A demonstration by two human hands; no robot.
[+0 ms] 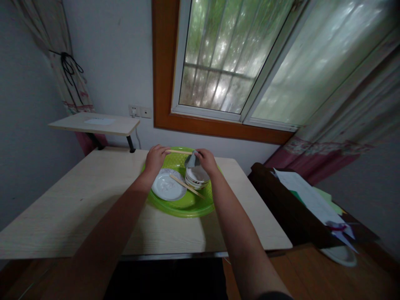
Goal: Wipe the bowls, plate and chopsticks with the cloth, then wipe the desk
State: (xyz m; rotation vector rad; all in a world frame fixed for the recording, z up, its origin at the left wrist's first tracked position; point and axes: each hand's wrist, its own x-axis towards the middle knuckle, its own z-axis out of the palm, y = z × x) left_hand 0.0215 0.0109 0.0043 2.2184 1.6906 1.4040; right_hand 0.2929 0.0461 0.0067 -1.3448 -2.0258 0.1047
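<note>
Above the far side of a green basket (181, 214), my left hand (156, 160) pinches one end of a light wooden chopstick (178, 151). My right hand (205, 159) is closed on a grey cloth (191, 161) at the chopstick's other end; whether it is one chopstick or a pair I cannot tell. Inside the basket a white plate (168, 186) lies at the left. Stacked white bowls (195, 180) stand at the right, under my right hand. Another chopstick (187, 186) rests slantwise from the plate past the front of the bowls.
The basket stands on a pale wooden table (78, 208). A small raised shelf (93, 123) with a paper on it is at the back left. To the right, papers (306, 196) lie on a dark piece of furniture (281, 208). A window (231, 62) is behind.
</note>
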